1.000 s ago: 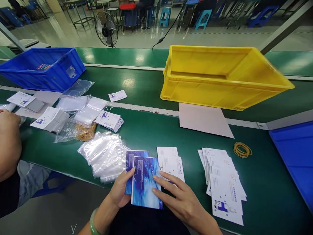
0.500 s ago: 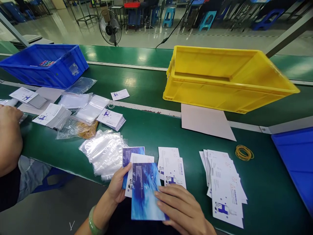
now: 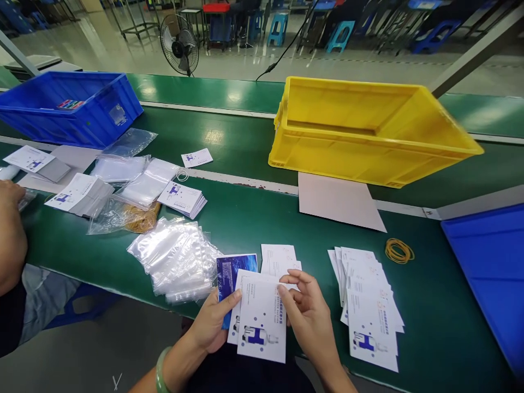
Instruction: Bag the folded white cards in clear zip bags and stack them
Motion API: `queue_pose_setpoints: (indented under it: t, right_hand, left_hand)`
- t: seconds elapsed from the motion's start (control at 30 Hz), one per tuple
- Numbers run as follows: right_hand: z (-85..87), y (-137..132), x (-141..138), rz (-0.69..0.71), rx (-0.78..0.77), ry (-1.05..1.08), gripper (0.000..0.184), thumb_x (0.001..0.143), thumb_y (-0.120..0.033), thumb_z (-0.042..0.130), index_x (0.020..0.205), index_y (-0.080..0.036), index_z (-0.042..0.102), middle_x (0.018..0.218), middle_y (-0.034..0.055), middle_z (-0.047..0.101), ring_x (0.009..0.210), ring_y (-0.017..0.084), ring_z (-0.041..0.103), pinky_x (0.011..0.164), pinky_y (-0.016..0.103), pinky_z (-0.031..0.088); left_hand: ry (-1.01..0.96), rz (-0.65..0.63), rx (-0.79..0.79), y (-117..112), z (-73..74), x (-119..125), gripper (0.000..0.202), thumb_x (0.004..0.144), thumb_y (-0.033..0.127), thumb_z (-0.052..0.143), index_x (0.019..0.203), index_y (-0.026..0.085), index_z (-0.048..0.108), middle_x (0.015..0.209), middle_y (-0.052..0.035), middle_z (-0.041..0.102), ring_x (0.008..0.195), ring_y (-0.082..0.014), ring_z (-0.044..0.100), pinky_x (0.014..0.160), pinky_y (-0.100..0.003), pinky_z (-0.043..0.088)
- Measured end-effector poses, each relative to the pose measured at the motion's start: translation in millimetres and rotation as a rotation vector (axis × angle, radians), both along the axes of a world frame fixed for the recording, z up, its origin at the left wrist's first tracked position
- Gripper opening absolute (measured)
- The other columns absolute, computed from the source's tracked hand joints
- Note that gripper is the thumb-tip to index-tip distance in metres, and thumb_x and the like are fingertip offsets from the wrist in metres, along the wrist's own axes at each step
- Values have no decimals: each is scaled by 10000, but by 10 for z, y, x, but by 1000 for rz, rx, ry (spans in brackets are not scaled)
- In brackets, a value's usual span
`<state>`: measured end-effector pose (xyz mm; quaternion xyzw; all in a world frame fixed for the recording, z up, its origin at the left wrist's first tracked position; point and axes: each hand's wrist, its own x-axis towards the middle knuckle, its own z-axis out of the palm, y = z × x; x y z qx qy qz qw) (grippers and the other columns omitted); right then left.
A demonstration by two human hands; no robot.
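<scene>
My left hand (image 3: 210,325) grips a small fanned bundle of booklets from the left side, thumb on top. In front is a white booklet (image 3: 264,322) with a blue-and-white device printed on it; a second white one lies just beneath. A dark blue booklet (image 3: 231,275) shows at the back of the bundle. My right hand (image 3: 313,314) has its thumb and curled fingers at the front booklet's upper right edge. Behind it on the table lie more white booklets (image 3: 278,256), partly covered. To the right is a fanned stack of white booklets (image 3: 370,305).
Clear plastic bags (image 3: 174,262) lie left of my hands, with a bag of rubber bands (image 3: 141,218) and booklet stacks (image 3: 182,197) beyond. A yellow crate (image 3: 368,155) and a blue crate (image 3: 123,112) stand behind. Loose rubber bands (image 3: 399,251) lie right. A co-worker's arm (image 3: 10,234) is at left.
The blue booklet that lay in front is no longer on top; a white booklet now faces up there. My right hand has moved from its lower edge up to the upper right edge.
</scene>
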<state>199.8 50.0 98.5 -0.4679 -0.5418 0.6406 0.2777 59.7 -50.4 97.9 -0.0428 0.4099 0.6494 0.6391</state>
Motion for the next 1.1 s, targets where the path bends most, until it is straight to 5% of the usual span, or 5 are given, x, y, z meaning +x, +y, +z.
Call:
queue_pose_setpoints:
  t: [0.27,0.47,0.6,0.93,1.1]
  right_hand:
    - [-70,310,247,104,-1,-49,331,901,-544,601,992,-227,582,757,21,636,607,175,633,467,247,500]
    - [-198,399,264,285,1040,-434,376,949,-351,576,1307,-236,572,1407,167,535,1317,373,484,945,549,537]
    - [-127,260,183,582,1409,-196,315,973,-128,514,1244,-215,650,1301,117,669,1309,276,532,970,413,557]
    - [168,187,322,309,527,-36,154,955,-250,574,959,-256,728,1321,120,640,682,167,695,527,276,571]
    - [118,434,236,462,304,-198,288,967,-443,499,925,-215,672,732,32,689,606,183,648,517,281,542]
  left_hand:
    - [-178,39,46,13,-56,-212,441,803,502,747,1050,136,746,1091,-115,759,1174,-331,639,1091,-435,442]
    - [-78,169,-95,32,-21,-307,268,870,266,711,1105,138,714,1069,-102,762,1180,-307,639,1101,-450,436]
    - [-63,116,-70,81,6,-228,304,869,287,716,1123,121,706,1077,-124,756,1134,-313,663,1071,-447,461]
    - [30,-142,77,58,-24,-56,646,776,665,687,1088,101,738,1078,-162,752,1197,-380,603,1055,-481,436]
    - [76,-204,95,109,34,171,650,789,678,661,1153,142,707,1140,-148,725,1161,-357,615,1008,-480,460]
